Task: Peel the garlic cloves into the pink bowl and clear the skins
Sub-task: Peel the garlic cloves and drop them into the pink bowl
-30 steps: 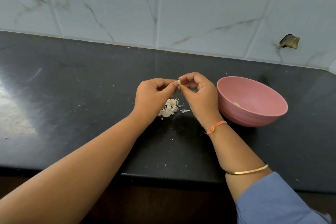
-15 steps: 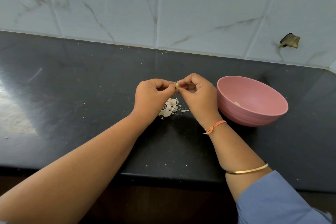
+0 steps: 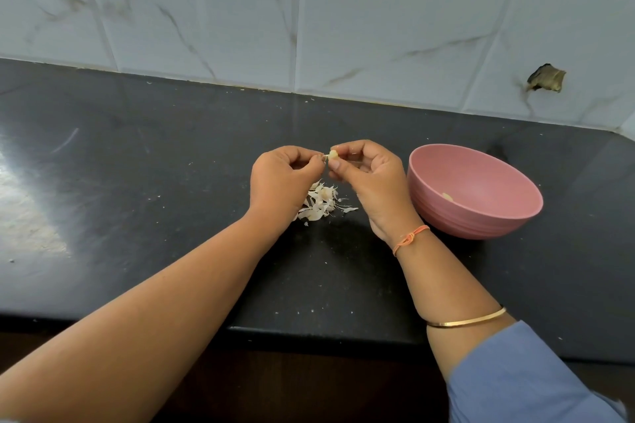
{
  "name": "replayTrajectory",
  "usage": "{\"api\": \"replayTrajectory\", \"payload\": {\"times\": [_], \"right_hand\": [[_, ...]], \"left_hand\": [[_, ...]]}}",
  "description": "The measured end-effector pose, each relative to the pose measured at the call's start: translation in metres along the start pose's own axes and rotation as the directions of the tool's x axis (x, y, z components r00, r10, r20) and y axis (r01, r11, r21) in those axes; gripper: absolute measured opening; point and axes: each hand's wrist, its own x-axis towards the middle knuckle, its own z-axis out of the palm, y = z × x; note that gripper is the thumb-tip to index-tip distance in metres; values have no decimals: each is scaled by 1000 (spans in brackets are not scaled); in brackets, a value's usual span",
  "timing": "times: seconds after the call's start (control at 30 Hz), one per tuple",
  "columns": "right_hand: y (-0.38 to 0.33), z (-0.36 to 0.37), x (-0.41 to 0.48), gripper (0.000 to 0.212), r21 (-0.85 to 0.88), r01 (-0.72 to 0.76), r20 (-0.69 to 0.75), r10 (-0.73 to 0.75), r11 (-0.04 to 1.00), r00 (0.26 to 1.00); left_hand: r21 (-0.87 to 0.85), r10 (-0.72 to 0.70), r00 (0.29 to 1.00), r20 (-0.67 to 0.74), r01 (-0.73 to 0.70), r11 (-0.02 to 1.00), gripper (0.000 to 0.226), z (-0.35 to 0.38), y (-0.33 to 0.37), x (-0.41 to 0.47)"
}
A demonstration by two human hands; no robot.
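Dark stone counter (image 3: 144,182), garlic skins (image 3: 319,204), pink bowl (image 3: 443,216)

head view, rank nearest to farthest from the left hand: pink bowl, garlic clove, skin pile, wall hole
1. garlic clove, at the left hand fingertips
2. skin pile, on the counter beside it
3. pink bowl, past the right hand
4. wall hole, far right
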Motion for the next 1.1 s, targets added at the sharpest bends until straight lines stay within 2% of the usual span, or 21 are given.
{"api": "replayTrajectory", "payload": {"times": [0.33,0.5,0.6,0.73,0.9,1.1], "right_hand": [[-3,-4,2,13,251,-78,-45,92,965,995],[0,-3,1,11,187,-82,-44,92,979,995],[-1,-3,1,10,145,-85,-57,94,986,994],[-1,-4,1,12,96,-86,-39,90,992,995],[-2,-2,0,12,89,-91,-25,94,992,995],[-3,-2,-1,12,140,-108,-10,111,984,994]], "left_hand": [[21,-125,992,-8,125,992,15,-1,-2,2],[-6,-50,998,28,50,999,15,1,0,-2],[-74,24,999,41,-21,997,6,1,2,-3],[-119,73,996,49,-67,991,10,2,2,-4],[-42,143,990,11,-143,989,10,1,1,-3],[26,135,991,11,-135,991,9,2,-2,-1]]}}
